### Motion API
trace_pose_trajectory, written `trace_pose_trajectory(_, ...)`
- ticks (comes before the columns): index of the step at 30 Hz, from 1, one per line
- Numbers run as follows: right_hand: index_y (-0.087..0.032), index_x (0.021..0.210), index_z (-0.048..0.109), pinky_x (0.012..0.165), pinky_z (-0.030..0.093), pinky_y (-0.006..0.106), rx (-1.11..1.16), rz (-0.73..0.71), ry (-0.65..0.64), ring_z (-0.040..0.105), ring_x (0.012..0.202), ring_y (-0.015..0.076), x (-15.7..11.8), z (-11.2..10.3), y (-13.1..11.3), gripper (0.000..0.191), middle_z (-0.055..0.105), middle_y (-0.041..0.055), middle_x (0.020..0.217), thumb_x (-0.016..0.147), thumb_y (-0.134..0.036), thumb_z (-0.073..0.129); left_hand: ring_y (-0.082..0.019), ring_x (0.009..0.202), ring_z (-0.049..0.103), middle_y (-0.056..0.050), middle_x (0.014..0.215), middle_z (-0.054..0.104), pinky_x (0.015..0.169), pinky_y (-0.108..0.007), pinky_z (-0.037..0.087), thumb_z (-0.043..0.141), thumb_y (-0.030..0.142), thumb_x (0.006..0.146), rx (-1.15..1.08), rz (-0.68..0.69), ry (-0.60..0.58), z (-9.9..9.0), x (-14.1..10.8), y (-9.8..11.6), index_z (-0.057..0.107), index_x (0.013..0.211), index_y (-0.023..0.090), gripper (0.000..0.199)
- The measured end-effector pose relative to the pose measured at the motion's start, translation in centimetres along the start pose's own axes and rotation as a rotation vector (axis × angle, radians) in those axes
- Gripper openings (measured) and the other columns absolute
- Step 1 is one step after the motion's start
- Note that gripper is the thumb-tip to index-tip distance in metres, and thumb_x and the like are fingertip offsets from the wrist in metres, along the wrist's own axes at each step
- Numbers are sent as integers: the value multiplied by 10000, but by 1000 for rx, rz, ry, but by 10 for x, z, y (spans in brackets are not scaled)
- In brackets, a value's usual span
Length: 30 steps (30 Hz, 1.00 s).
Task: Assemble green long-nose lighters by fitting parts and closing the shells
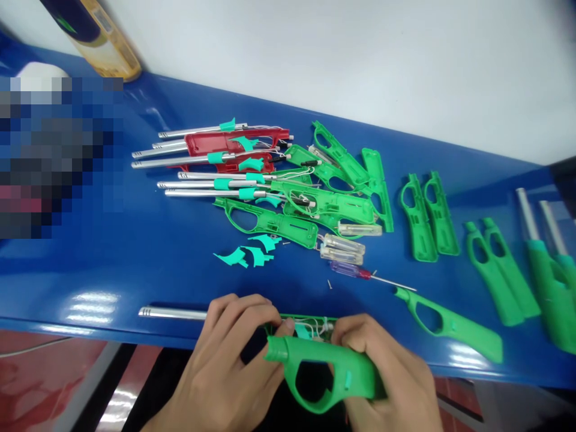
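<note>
My left hand is closed around an opened gas lighter at the table's front edge. The lighter's metal tube sticks out to the left, and white wires show inside it. My right hand grips a green handle shell with a finger-loop opening, held in front of the opened lighter. Both hands cover much of the lighter's body. Just beyond them lies a screwdriver with a purple and red handle. Turquoise triggers and a small screw lie near it.
Red shell halves, green shell halves, metal tubes and clear fuel tanks are heaped mid-table. More green shells and assembled lighters lie at right. A yellow bottle stands at the back left.
</note>
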State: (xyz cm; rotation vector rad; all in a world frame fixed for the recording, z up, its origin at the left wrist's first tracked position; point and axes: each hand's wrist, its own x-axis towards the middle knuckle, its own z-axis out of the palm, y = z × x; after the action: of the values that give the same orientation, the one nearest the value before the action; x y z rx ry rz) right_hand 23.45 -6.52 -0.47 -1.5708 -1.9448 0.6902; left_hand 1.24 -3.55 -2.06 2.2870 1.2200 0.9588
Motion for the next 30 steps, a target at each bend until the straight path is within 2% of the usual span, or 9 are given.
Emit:
trace_pose_trajectory(3, -268, 885, 452, 628, 509, 186, 2, 24, -3, 665, 728, 79, -1, 1, 0, 245, 648, -63, 898, 816, -39, 504, -157, 1087, 603, -42, 1050, 667, 977, -344, 420, 619, 23, 1003, -8, -2, -1, 1, 0, -1, 717, 1135, 144, 204)
trace_pose_trajectory(10, -269, 882, 438, 626, 476, 191, 7, 70, -41, 626, 719, 77, 2, -1, -4, 210, 625, -71, 893, 907, -81, 527, -164, 1104, 600, -49, 1043, 671, 981, -355, 421, 633, 45, 1010, -10, 16, 0, -1, 2, 0, 736, 1082, 156, 168)
trace_pose_trajectory(17, -276, 865, 436, 555, 430, 206, -39, 102, -107, 546, 614, 86, 7, -7, -6, 197, 566, -85, 808, 931, -108, 517, -180, 1057, 613, -44, 981, 716, 955, -362, 416, 674, 139, 1044, 4, 14, 5, 0, 5, 2, 753, 1037, 189, 94)
trace_pose_trajectory(23, -282, 870, 428, 555, 424, 215, -87, 56, -102, 557, 612, 95, 6, -7, -6, 213, 556, -79, 803, 859, -71, 460, -174, 1035, 626, -39, 979, 714, 945, -369, 431, 685, 148, 1039, -14, 13, 30, 1, 5, 2, 753, 1029, 180, 75)
trace_pose_trajectory(30, -275, 868, 438, 573, 440, 189, -68, 68, -95, 590, 646, 76, 6, -5, -6, 204, 594, -85, 829, 869, -73, 462, -172, 1032, 632, -42, 1009, 698, 952, -379, 425, 672, 151, 1048, -22, 2, 53, 4, 4, 2, 745, 1023, 164, 79)
